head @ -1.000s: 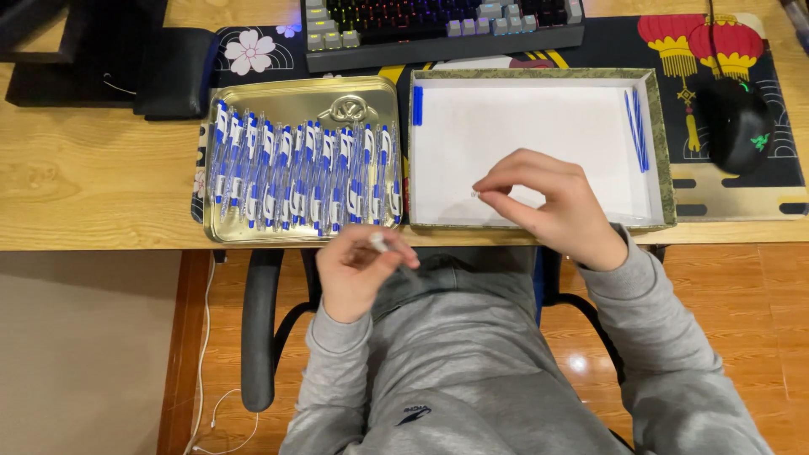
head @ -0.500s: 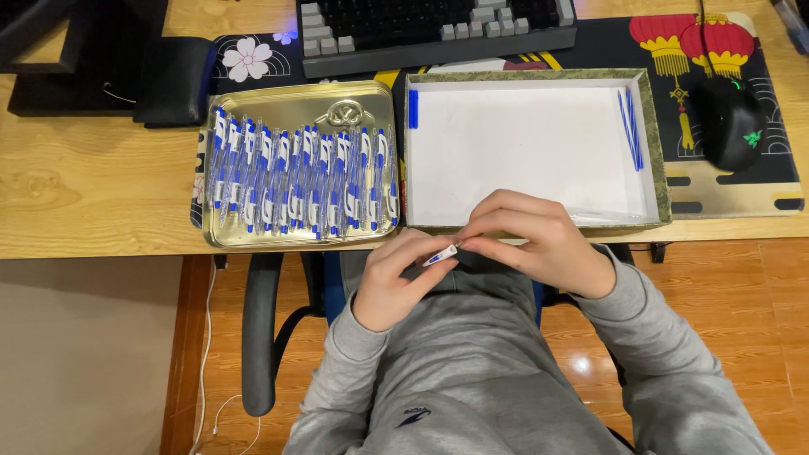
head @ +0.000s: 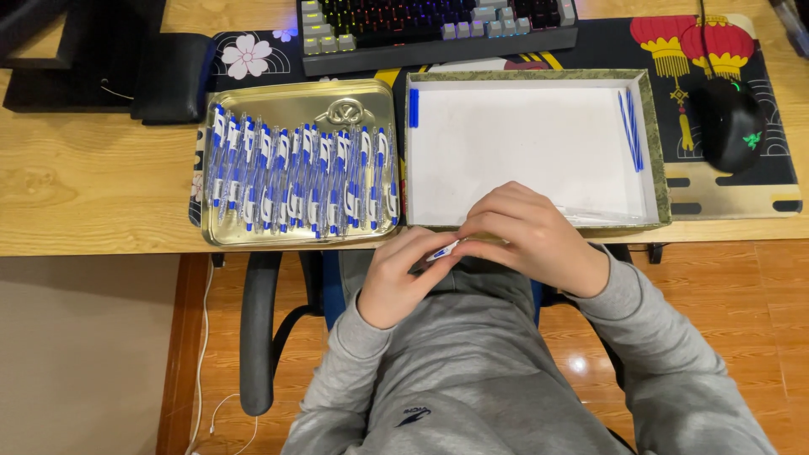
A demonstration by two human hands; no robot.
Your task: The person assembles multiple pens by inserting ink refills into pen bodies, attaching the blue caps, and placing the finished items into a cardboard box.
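A small white-and-blue pen (head: 443, 250) is held between both hands just off the front edge of the counter (head: 93, 198), above the lap. Left hand (head: 406, 282): grip closed on the pen's lower end, fingers curled around it. Right hand (head: 535, 236): grip pinched narrow on the pen's upper end, knuckles overlapping the front rim of the white box (head: 654, 152). Most of the pen is hidden by the fingers; only a short middle section is seen.

The white box is set on the counter's front edge, right of centre, on a dark desk mat (head: 758, 181) printed with red lanterns. Inside it: a thin bundle of blue refills (head: 630, 128) laid against the right wall, one short blue piece (head: 414, 108) at the back-left corner, and some clear tube-like pieces near the front wall, partly covered by the right hand.

A gold metal tray (head: 299, 99) is placed touching the box's left side, at the front edge. It is filled with a row of white-and-blue pens (head: 299, 181) laid side by side, front to back.

Along the back edge a backlit keyboard (head: 438, 29) is seen; a black mouse (head: 727, 125) sits on the mat near the right edge; a black monitor base (head: 101, 76) occupies the back-left corner.
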